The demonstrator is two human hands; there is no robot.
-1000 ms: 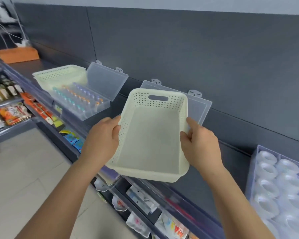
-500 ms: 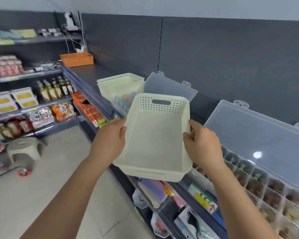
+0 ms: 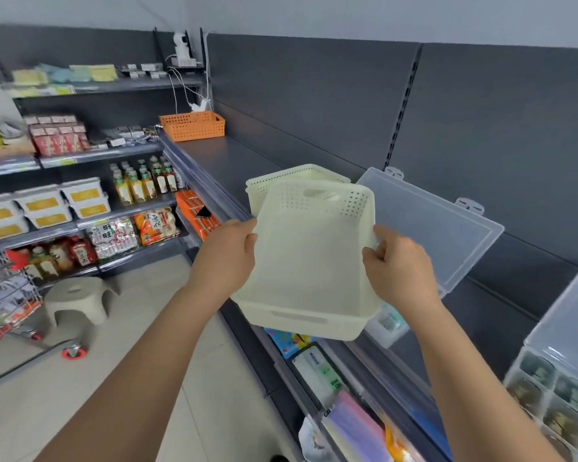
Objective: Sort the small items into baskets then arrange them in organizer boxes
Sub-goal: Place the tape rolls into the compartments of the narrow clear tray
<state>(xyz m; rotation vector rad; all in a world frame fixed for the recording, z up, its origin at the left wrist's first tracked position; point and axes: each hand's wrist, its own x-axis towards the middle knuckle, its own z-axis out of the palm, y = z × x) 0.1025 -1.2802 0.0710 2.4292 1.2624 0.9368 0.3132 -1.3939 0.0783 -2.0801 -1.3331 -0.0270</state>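
Two cream baskets: held basket [image 3: 307, 261] between the fingers [image 3: 250, 240], second basket [image 3: 281, 181] beyond them. One orange basket [image 3: 192, 125]. Two organizer boxes right of the fingers: lid-up box [image 3: 431, 228], compartment box [image 3: 548, 385]. One stool [image 3: 75, 298].

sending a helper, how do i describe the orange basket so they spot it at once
Follow the dark shelf along the grey wall to its far end. The orange basket stands there in the corner, below a white plug. It is the only orange one; the held basket and the basket behind it are cream.
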